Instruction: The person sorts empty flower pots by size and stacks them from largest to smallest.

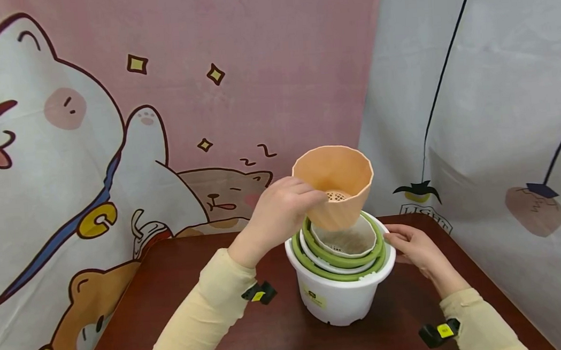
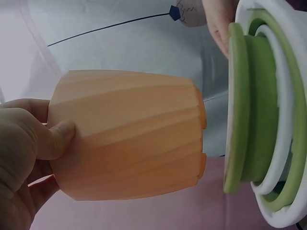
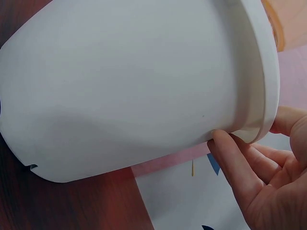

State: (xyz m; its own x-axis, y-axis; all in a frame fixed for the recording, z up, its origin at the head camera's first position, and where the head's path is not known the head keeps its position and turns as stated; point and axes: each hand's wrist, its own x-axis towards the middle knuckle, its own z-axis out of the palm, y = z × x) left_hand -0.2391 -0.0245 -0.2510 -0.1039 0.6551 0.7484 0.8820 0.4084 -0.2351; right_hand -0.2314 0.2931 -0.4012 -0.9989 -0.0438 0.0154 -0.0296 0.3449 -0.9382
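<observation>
My left hand (image 1: 287, 209) pinches an orange flower pot (image 1: 338, 214) by its rim and holds it above a nested stack of pots. In the left wrist view the orange pot (image 2: 127, 136), with slanted ribs, hangs apart from the stack, its base toward the green rim (image 2: 236, 110). Beneath it, a large white pot (image 1: 338, 302) stands upright on the table, holding green and white pots one inside another. The innermost white pot (image 1: 361, 239) has a perforated bottom. My right hand (image 1: 417, 249) grips the large white pot's rim (image 3: 268, 72) at the right, thumb and fingers around the edge.
The dark red-brown table (image 1: 202, 308) is backed by a pink curtain (image 1: 281, 100) with cartoon animals. A pale curtain (image 1: 488, 103) hangs close along the right side. Each wrist wears a small black camera (image 1: 261, 293).
</observation>
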